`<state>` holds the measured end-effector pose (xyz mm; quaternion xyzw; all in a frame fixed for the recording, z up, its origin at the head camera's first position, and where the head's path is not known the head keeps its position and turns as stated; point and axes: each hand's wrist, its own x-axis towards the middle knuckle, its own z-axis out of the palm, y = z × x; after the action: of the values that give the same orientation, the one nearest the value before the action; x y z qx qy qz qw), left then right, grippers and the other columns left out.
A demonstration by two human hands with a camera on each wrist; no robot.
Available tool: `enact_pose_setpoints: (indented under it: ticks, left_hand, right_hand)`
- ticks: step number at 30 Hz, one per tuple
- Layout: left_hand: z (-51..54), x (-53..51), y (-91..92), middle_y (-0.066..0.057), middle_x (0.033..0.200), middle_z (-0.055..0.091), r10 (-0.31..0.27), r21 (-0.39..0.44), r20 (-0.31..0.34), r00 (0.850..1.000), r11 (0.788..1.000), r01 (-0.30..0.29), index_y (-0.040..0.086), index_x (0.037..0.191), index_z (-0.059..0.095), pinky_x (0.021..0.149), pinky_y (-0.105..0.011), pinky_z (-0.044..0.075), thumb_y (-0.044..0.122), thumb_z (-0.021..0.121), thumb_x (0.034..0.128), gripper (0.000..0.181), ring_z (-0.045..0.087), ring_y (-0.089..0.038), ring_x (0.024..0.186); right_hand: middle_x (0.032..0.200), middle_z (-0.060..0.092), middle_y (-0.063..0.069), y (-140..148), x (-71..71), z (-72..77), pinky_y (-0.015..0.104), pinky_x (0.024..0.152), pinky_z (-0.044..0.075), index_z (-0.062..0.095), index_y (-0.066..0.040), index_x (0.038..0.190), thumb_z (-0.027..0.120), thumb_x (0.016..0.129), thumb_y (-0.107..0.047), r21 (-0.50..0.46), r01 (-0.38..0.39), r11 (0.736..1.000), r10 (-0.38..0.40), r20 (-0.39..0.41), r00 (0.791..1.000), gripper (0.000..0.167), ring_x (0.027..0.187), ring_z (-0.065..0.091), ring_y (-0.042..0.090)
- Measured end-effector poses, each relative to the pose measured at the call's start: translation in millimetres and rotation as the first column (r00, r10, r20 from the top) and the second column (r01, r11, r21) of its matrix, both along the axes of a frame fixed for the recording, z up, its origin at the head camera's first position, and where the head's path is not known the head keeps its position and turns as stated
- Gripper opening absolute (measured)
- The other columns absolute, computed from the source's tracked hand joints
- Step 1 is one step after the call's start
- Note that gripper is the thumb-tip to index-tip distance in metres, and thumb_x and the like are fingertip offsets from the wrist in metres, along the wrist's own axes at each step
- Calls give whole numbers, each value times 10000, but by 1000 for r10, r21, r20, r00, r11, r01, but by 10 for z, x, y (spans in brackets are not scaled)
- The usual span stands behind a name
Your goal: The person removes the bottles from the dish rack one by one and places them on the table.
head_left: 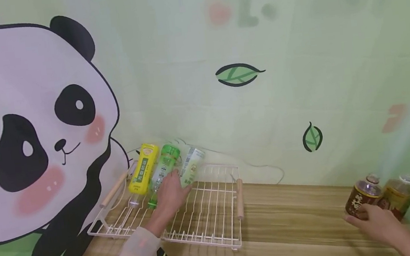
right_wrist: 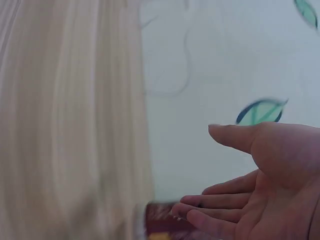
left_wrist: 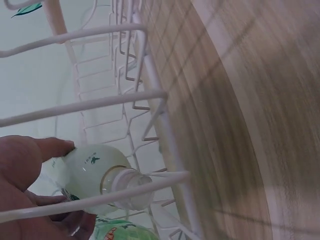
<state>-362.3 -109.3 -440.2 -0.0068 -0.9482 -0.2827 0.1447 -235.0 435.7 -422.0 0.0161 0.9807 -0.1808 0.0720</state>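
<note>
My left hand [head_left: 171,195] holds a pale green-and-white bottle [head_left: 192,165] in a white wire rack [head_left: 218,240]. The left wrist view shows thumb and fingers around this bottle [left_wrist: 95,167], its clear neck pointing down among the wires. Beside it lean a clear bottle with green ends [head_left: 163,166] and a yellow bottle [head_left: 143,169], both tilted with their necks low. Far to the right, my right hand [head_left: 379,222] is at a dark red-labelled bottle [head_left: 362,196]. In the right wrist view its fingers [right_wrist: 215,201] are extended and the palm holds nothing; contact with the bottle is unclear.
A brown-labelled bottle [head_left: 398,194] stands behind the dark red one at the table's right end. Wooden handles [head_left: 240,198] rise at the rack's sides. The wood-grain table [head_left: 287,220] meets a printed cloth backdrop [head_left: 185,84]. A thin cord [head_left: 247,163] runs along it.
</note>
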Motion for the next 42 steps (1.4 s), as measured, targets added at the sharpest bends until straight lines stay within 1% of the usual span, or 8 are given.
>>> enact_pose_setpoints:
  ticks: [8,18,24,29,31,34,38,42]
  left_hand:
    - [163,90,68,-116,1211,668,-92,90,-13,996,992,92,25,1481,542,729,-366,594,240,893,851,752,654,-238,947]
    - [471,292,364,-104,1168,670,-299,-32,-121,947,954,297,25,1350,666,787,-360,573,216,913,827,609,623,-234,998]
    - [570,476,587,-88,1175,655,-411,-132,-106,906,908,397,34,1330,671,812,-373,556,216,909,841,573,586,-251,1044]
    - [682,615,764,-63,1226,661,-473,-238,-87,877,864,443,55,1325,673,941,-438,517,244,909,847,565,564,-264,1136]
    - [723,659,816,-48,1245,657,-486,-274,-76,871,850,450,71,1334,670,965,-443,500,254,906,853,565,553,-254,1149]
    - [753,700,878,-32,1266,649,-500,-317,-66,863,831,457,90,1344,666,968,-426,492,268,900,860,567,541,-240,1161]
    - [767,721,913,-21,1275,645,-511,-353,-73,857,817,457,102,1346,667,955,-403,484,269,904,854,571,529,-225,1152]
    - [792,745,929,-9,1281,642,-521,-362,-67,851,807,466,114,1341,670,939,-397,480,258,912,849,567,515,-215,1140]
  right_hand:
    - [1294,646,367,-509,53,288,609,888,575,516,194,1389,657,1029,-520,-16,-146,989,139,-209,968,811,1133,672,493]
    - [1538,484,302,-1281,5,544,699,1058,448,401,40,1572,752,978,-479,38,-346,938,326,-440,836,863,1383,480,526]
    - [1573,455,253,-1750,-134,665,642,1131,420,402,35,1578,840,919,-408,169,-420,892,439,-550,710,907,1429,447,467]
    - [1445,577,219,-2059,-273,746,576,1111,467,538,69,1464,954,798,-340,367,-439,820,567,-616,546,885,1326,555,414]
    - [1384,613,201,-2151,-310,751,555,1103,480,584,71,1412,982,761,-308,434,-432,791,610,-616,498,852,1276,589,395]
    - [1331,642,171,-2249,-336,738,524,1088,498,623,57,1361,992,748,-281,489,-415,767,642,-598,480,791,1235,612,367]
    - [1284,665,152,-2320,-345,717,506,1031,536,645,40,1321,974,776,-276,488,-416,767,641,-582,500,710,1202,627,343]
    - [1225,693,139,-2345,-370,687,505,986,561,676,24,1267,964,789,-260,477,-425,769,639,-586,498,626,1148,653,332]
